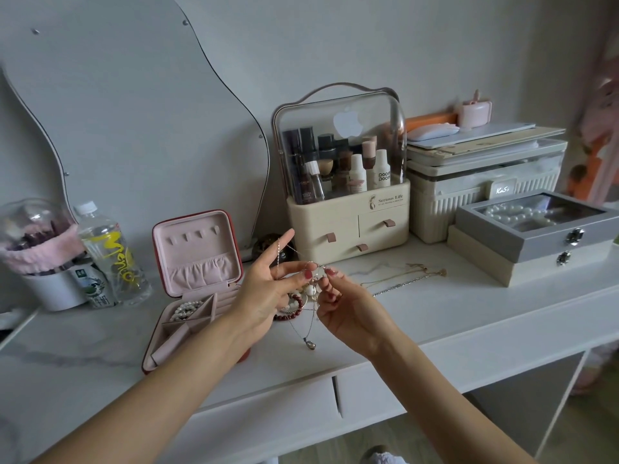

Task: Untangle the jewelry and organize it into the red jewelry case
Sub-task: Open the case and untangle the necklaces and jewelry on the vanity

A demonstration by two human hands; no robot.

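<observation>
The red jewelry case (231, 236) lies open on the white table, pink inside, with a pearl bracelet (186, 309) in one compartment. My left hand (268, 289) and my right hand (338, 306) are raised just right of the case and pinch a tangle of thin silver chains (310, 316) between them. One chain runs over my left index finger. A drop pendant (311, 344) hangs from the tangle close to the table. Beneath my hands lie a dark red bead bracelet (290, 315) and some pearl pieces, partly hidden.
More necklaces (405, 274) lie on the table to the right. A cosmetics organiser (345, 222) stands behind, grey and cream boxes (536, 242) at the right. Bottles (110, 256) and a pink-trimmed container (43, 249) stand left of the case, under a wavy mirror (134, 112).
</observation>
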